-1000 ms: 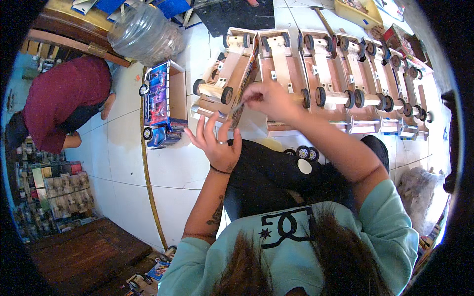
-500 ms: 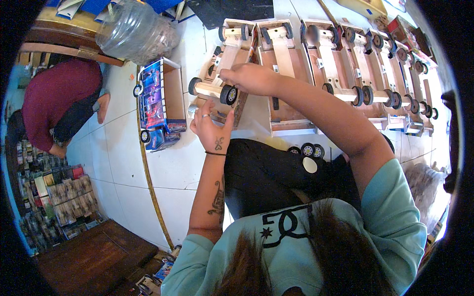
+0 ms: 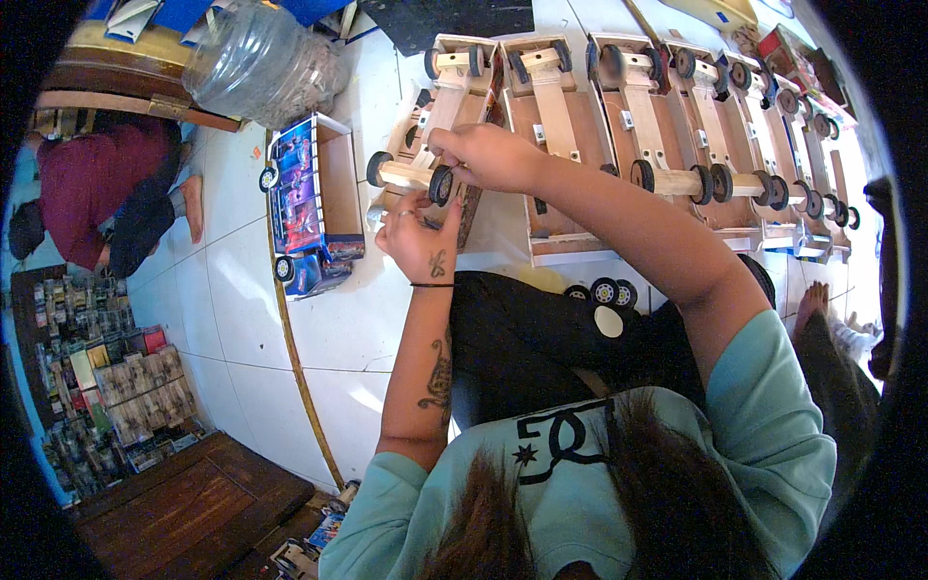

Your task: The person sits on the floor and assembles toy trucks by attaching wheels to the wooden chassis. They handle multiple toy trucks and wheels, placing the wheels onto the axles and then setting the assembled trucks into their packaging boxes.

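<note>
An upturned wooden toy truck (image 3: 454, 111) lies before me, its pale chassis and black wheels facing up. My left hand (image 3: 418, 237) is at the near end of it, thumb and fingers closed about the lower side of a black wheel (image 3: 440, 186). This wheel sits at the right end of the near wooden axle block (image 3: 406, 175). Just above and right of it is my right hand (image 3: 488, 158), with fingers curled beside the wheel and over the chassis. Whatever its fingertips pinch is hidden.
Several upturned wooden trucks (image 3: 570, 116) stand in a row to the right. A blue printed toy truck (image 3: 298, 193) lies at left, near a clear plastic jug (image 3: 266, 63). Loose wheels (image 3: 604, 291) lie by my leg. One person (image 3: 101, 188) bends at far left; another's foot (image 3: 817, 300) shows right.
The wheel at my hands now shows more edge-on. My left hand has shifted slightly right and its fingers have drawn in. A person's leg and foot have appeared at the right.
</note>
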{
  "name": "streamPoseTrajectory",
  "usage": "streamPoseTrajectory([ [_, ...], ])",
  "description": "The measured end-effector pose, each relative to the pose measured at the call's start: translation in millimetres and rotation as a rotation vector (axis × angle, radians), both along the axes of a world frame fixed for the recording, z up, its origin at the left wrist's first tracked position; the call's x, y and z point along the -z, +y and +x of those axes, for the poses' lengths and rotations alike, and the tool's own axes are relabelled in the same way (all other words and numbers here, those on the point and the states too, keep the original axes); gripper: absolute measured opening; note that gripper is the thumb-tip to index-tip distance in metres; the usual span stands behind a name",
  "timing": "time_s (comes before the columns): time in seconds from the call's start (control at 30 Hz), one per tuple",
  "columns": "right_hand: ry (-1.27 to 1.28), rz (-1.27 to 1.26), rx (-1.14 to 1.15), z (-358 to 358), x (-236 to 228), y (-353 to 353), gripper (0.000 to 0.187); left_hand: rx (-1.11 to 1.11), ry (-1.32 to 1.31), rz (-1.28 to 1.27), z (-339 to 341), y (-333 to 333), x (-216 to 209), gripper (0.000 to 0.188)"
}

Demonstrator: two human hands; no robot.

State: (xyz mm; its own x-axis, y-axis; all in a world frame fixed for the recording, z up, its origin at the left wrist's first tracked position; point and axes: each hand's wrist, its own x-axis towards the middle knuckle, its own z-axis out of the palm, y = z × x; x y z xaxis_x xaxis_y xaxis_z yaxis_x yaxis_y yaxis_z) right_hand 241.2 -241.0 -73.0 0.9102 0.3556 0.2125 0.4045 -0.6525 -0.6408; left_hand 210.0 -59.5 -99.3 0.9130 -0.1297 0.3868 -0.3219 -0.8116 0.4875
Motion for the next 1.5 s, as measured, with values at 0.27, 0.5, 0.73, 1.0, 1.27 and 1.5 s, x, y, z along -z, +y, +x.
streamPoseTrajectory([
  [0.27,-0.041,-0.043,-0.017,1,0,1,0.029,-0.043,0.027,0.048,2,-5,-3,0.032],
  [0.5,-0.035,-0.046,0.001,4,1,2,0.030,-0.032,-0.020,0.064,4,-5,-2,0.027],
  [0.73,-0.017,-0.047,-0.025,11,11,1,0.030,0.024,-0.023,0.053,7,-1,1,0.023],
  [1.0,-0.144,0.079,0.176,20,-12,-18,0.027,0.061,-0.185,0.136,9,-3,-9,0.030],
  [1.27,-0.232,0.234,0.386,-172,-14,-54,0.014,0.085,0.041,0.880,45,-37,-37,0.033],
  [1.5,0.486,-0.173,0.386,-297,29,-74,0.037,0.218,-0.004,0.896,51,-36,-34,0.028],
])
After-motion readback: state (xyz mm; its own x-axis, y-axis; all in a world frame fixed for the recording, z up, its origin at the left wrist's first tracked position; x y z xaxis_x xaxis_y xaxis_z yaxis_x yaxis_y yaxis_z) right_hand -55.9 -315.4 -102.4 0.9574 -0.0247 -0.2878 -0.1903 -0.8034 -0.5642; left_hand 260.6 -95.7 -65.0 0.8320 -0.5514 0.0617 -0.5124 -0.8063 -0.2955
